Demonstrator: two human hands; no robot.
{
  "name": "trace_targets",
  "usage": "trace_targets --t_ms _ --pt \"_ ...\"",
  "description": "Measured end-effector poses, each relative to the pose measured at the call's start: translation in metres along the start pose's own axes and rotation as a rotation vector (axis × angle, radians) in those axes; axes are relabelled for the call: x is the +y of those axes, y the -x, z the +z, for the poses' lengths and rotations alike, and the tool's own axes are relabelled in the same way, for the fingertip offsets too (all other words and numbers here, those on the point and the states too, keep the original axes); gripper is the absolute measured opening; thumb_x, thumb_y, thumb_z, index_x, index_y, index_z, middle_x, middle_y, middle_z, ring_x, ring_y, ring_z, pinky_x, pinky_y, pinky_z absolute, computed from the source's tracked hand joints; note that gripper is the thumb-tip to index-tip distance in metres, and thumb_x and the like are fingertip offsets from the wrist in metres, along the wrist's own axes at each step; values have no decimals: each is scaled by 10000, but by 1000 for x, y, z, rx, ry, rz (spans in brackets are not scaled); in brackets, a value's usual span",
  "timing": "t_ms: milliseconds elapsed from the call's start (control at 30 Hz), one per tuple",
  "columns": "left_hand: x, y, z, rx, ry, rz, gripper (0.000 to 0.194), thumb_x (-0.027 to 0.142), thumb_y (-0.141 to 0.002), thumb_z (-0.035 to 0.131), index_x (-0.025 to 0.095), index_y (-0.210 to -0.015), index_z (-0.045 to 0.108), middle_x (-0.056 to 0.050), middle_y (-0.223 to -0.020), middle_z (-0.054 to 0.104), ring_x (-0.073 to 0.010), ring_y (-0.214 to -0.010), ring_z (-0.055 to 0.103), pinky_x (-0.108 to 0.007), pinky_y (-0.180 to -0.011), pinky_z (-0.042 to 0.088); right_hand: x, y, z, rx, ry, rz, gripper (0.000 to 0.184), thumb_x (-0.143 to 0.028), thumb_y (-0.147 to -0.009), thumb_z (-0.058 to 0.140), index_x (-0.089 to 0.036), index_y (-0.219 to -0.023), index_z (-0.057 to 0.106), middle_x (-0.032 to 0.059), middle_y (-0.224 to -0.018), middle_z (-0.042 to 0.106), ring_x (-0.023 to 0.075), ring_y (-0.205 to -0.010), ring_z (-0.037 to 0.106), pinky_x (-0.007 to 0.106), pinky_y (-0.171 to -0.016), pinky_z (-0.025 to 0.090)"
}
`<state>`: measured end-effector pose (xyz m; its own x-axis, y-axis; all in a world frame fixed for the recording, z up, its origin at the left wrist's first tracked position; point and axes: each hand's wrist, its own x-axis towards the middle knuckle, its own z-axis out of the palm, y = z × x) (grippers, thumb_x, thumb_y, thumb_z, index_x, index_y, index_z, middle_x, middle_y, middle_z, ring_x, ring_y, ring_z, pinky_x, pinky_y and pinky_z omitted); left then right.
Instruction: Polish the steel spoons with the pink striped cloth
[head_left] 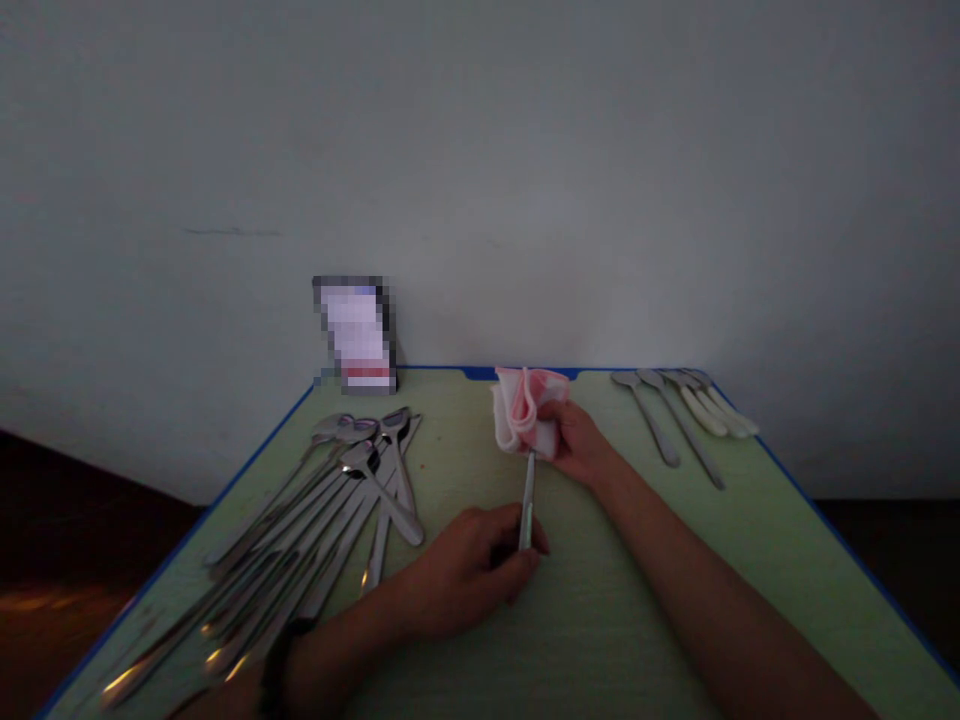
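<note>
Closed around the near end of a slim silvery metal utensil (528,505) with the left hand (480,565), thumb against curled fingers, a dark band (277,655) at the wrist. Just beyond, pinching a bunched pink-and-white cloth (507,415) in the right hand (576,442), over the middle of the pale green surface (465,465) — with the utensil's far end lost at the folds, so impossible to tell its shape. Likely light, stiff and hardly fragile as metal, yet smooth enough to turn or slip; best held by the handle end. Probably soft and limp in the cloth's case, best gathered in folds. To the left, an overlapping heap of shiny metal cutlery (326,530), partly behind the left arm. Farther right, two grey metal spoons (646,422) beside white-handled cutlery (705,412), near the far corner. At the back left, a dark-framed phone-like device (360,335), propped upright — screen blurred. Then blue edging (427,368), and behind it a plain grey wall (540,190) in dim light.
</note>
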<state>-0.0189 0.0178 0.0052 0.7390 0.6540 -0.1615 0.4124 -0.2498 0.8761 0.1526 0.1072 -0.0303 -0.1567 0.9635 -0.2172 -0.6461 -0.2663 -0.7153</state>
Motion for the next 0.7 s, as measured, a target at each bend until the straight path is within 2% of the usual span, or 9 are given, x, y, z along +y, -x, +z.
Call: trace_targets --t_ms 100,233,467,567,700 --pt "1 -1 0 23 21 2 195 302 -892 438 170 -975 556 37 -653 529 -111 -585 486 -201 -536 359 1 -5 -1 3 -55 14 94 -124 -703 522 -150 -741 604 -5 -616 651 117 -508 574 229 -497 503" --pt "-1 -3 -1 30 86 13 261 353 -939 368 178 -1007 549 44 -640 509 -103 -577 466 -200 -552 359 0 -9 0 -66 -102 -1 78 -232 -779 580 -163 -798 610 -12 -690 674 107 -567 594 220 -570 507" --pt "-4 -5 -4 23 109 -4 266 347 -955 343 169 -987 538 42 -656 525 -98 -582 467 -199 -576 372 -1 -5 4 -45 -181 -18 97 -255 -782 620 -176 -838 629 -24 -735 689 98 -601 603 197 -541 493" --pt "-3 -4 -3 25 80 -7 277 351 -957 341 167 -953 547 40 -650 528 -99 -589 472 -198 -577 373 0 -5 4 -22 -195 -36 90 -248 -774 630 -177 -830 630 -21 -767 690 95 -645 611 195 -593 506" --pt "-2 -4 -2 26 21 7 290 355 -960 342 164 -928 559 41 -647 523 -97 -594 476 -198 -586 371 1 -8 3 20 -181 -138 50 -196 -742 651 -170 -780 632 -20 -762 691 86 -632 606 202 -662 519"
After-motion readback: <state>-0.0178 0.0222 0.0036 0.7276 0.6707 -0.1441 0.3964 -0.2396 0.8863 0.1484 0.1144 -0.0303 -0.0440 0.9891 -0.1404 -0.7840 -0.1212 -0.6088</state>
